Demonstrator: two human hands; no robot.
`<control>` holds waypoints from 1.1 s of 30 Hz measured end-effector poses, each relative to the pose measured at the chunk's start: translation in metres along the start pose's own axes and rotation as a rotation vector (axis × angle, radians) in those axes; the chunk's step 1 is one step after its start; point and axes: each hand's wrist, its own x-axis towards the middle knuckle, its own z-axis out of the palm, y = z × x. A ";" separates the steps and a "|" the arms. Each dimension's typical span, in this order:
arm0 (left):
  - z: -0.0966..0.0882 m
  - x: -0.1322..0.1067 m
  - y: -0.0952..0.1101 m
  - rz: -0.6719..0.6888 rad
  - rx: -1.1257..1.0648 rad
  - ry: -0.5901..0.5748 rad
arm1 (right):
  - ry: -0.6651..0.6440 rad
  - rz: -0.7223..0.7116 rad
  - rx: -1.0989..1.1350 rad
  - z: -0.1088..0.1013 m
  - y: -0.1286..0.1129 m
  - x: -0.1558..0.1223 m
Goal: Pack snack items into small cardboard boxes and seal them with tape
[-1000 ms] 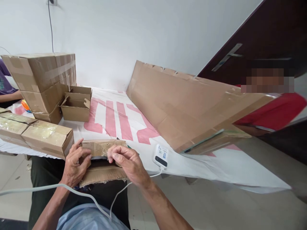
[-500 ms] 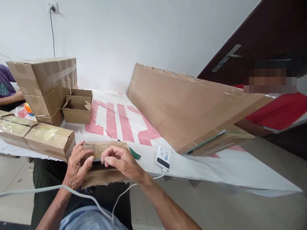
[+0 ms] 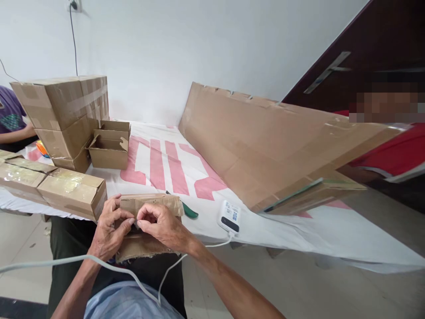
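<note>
A worn brown cardboard box [image 3: 142, 249], its near flap ragged and frayed along the edge, sits over the person's lap against a tabletop [image 3: 202, 223] draped in creased white sheeting with pink shapes. The left hand [image 3: 110, 230] and right hand [image 3: 162, 228] nearly meet over its dark opening, knuckles bent. Each thumb curls toward its forefinger; whether the fingers pinch anything is too small to tell. A smooth, curved green piece [image 3: 190, 211] lies just beside the box.
</note>
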 end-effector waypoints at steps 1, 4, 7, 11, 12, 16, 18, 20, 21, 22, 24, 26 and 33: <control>0.000 0.000 0.000 -0.006 0.000 0.001 | 0.005 0.003 0.005 0.000 0.001 0.000; 0.001 -0.001 0.000 -0.013 -0.003 0.012 | 0.027 0.016 0.024 0.000 0.003 0.000; 0.002 -0.001 -0.001 -0.022 -0.003 0.017 | 0.039 0.047 0.040 0.002 0.005 -0.001; 0.003 -0.001 -0.001 -0.038 -0.005 0.018 | 0.047 0.015 -0.041 0.004 0.007 -0.001; 0.003 -0.001 -0.001 -0.036 -0.007 0.019 | 0.054 -0.022 -0.072 0.004 0.008 -0.001; 0.003 -0.001 -0.002 -0.032 -0.014 0.019 | 0.088 -0.158 -0.118 0.006 0.010 -0.001; 0.004 -0.002 -0.002 -0.030 -0.015 0.021 | 0.096 -0.181 -0.125 0.006 0.011 -0.001; 0.004 -0.002 -0.003 -0.022 -0.014 0.025 | 0.097 -0.189 -0.135 0.007 0.012 -0.002; 0.004 -0.002 -0.003 -0.018 -0.012 0.026 | 0.099 -0.190 -0.138 0.007 0.012 -0.002; 0.004 -0.002 -0.003 -0.015 -0.010 0.026 | 0.102 -0.190 -0.139 0.008 0.012 -0.002; 0.004 -0.002 -0.003 -0.015 -0.007 0.026 | 0.113 -0.194 -0.131 0.008 0.013 -0.002; 0.004 -0.002 -0.002 -0.017 -0.006 0.027 | 0.127 -0.197 -0.118 0.009 0.014 -0.002; 0.004 -0.002 -0.002 -0.013 0.005 0.028 | 0.145 -0.196 -0.080 0.008 0.015 -0.003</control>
